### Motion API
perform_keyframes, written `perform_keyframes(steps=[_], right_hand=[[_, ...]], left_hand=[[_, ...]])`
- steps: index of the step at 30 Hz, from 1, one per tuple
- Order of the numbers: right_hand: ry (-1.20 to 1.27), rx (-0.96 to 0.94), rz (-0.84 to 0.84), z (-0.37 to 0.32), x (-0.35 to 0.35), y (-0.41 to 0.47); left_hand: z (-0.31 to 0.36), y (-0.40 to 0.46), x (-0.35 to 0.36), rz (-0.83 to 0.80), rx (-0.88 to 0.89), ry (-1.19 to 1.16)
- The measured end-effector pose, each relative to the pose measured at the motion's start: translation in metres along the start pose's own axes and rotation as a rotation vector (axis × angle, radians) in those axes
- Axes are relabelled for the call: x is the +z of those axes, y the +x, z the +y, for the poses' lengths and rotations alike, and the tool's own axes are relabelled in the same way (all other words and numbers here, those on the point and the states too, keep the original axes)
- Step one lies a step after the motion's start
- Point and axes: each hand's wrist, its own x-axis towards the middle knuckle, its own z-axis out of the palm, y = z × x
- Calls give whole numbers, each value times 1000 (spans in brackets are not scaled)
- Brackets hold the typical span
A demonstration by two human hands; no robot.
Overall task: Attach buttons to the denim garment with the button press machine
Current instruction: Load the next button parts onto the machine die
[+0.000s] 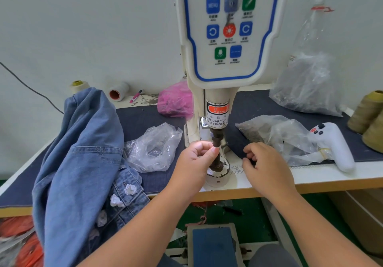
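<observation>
While the denim jacket (83, 163) lies heaped on the worktop (310, 177), left hand (194, 163) grip pinches something tiny at the press (217, 142); right hand (267, 167) grip curled, contents unclear.

Bright, even indoor light, soft and diffuse; you get almost no hard shadows on the far wall (83, 28). A small hot glare sits at your left hand (194, 163) fingertips, by the press head (216, 140), washing out detail there. Clear plastic bags (154, 148) throw speckled highlights. Control panel (230, 28) labels are smeared, text unreadable; warning sticker (217, 115) reads sharper. Wide-angle bend curves the table edge (331, 181) and stretches your forearms near the bottom. Left bottom corner is soft and streaky. Overall mild compression mush.
</observation>
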Motion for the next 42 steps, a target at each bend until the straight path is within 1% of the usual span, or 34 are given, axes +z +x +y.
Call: perform_keyframes(steps=[5,10,19,21,23,25,28,30,32,33,34,35,37,39,41,42], right_hand=[[-4,0,2,-1,0,0],[-10,-1,0,-1,0,0],[-14,-2,2,-2,-2,0],[-16,0,-5,-2,-3,-1],[-13,-1,-13,-4,-4,-1],[0,8,-26,-5,-5,0],[140,56,-17,-4,-10,0],[231,43,68,-6,-21,-2],[203,30,208,-5,-37,-2],[148,70,249,-1,-45,2],[69,138,240,4,-54,8],[-24,224,168,11,-62,16],[-187,377,-79,24,-74,31],[-262,407,-293,30,-78,40],[-285,385,-372,34,-75,46],[-284,378,-376,35,-75,48]], left_hand=[[1,-1,0,-9,-4,-20],[0,-1,0,31,20,21],[1,2,-15,6,73,49],[2,2,-19,23,74,61],[2,6,-26,75,97,96],[3,13,-37,139,152,215],[3,26,-57,201,264,525],[-4,34,-69,216,311,691],[-17,37,-77,205,295,796],[-23,37,-78,206,290,843],[-28,37,-78,217,302,887],[-31,37,-77,233,330,927],[-33,35,-72,256,422,997],[-32,31,-69,295,539,1039],[-32,27,-67,390,610,1030],[-32,27,-67,457,600,1009]])
